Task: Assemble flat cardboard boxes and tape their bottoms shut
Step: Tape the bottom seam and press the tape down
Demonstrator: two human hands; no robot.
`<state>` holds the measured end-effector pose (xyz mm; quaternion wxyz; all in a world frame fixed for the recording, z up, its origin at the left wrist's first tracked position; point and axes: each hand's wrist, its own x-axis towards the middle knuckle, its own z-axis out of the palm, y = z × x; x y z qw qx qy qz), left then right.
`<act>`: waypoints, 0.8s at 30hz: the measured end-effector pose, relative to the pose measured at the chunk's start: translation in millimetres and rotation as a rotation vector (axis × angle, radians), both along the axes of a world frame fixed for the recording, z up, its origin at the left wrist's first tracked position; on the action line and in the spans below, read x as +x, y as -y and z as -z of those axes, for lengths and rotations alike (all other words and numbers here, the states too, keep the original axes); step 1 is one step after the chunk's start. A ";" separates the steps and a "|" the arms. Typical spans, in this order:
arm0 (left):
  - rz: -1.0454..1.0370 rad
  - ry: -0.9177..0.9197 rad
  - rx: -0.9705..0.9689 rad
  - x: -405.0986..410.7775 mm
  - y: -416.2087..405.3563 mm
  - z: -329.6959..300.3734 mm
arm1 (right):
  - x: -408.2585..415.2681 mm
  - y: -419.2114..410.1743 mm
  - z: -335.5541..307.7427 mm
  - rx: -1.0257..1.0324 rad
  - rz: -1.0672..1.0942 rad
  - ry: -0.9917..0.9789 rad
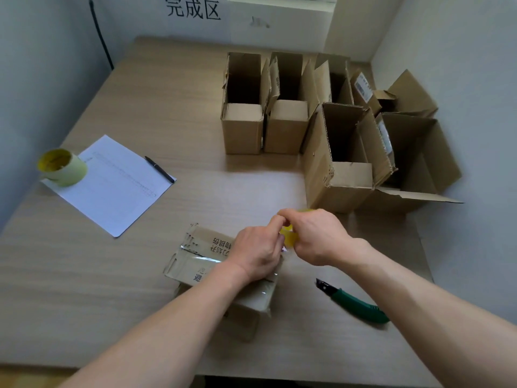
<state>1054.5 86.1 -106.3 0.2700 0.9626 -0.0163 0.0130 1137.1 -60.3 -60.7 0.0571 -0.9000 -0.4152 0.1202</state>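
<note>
A small cardboard box (195, 259) stands upside down near the table's front, its bottom flaps closed and partly covered with clear tape. My left hand (256, 252) lies on the right part of that bottom, fingers curled toward a yellow tape roll (289, 237). My right hand (316, 236) grips the roll just past the box's right edge. Most of the roll is hidden by both hands.
A green utility knife (355, 302) lies to the right of the box. Several open assembled boxes (340, 175) crowd the back right. At the left are a white sheet (117, 186), a black pen (159, 169) and a second tape roll (63, 167).
</note>
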 end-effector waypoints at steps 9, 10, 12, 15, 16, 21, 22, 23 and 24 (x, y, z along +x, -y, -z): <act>0.028 0.094 -0.090 -7.5 0.4 -9.5 | -6.2 -0.1 18.9 -0.065 0.149 -0.249; 0.043 0.096 -0.077 -8.5 0.8 -10.0 | -4.9 -0.9 19.5 -0.060 0.185 -0.263; 0.087 0.106 -0.040 -10.1 1.9 -10.7 | -4.0 -3.2 18.5 -0.030 0.174 -0.188; 0.128 0.112 0.024 -11.3 0.2 -10.1 | -3.3 -9.6 22.9 0.081 0.019 0.153; 0.138 0.103 0.047 -12.0 -0.3 -9.2 | 0.2 -10.6 22.8 0.108 0.051 0.185; 0.127 0.085 0.065 -17.7 1.9 -7.9 | 24.3 -3.2 18.4 0.104 0.375 0.039; 0.118 0.084 0.059 -17.4 2.1 -8.9 | 21.2 -5.1 18.7 0.137 0.437 -0.004; 0.118 0.088 0.058 -17.2 2.6 -10.1 | 15.1 -8.1 20.3 0.188 0.526 -0.054; 0.128 0.095 0.064 -17.0 3.3 -11.3 | 7.6 -11.6 23.2 0.251 0.629 -0.115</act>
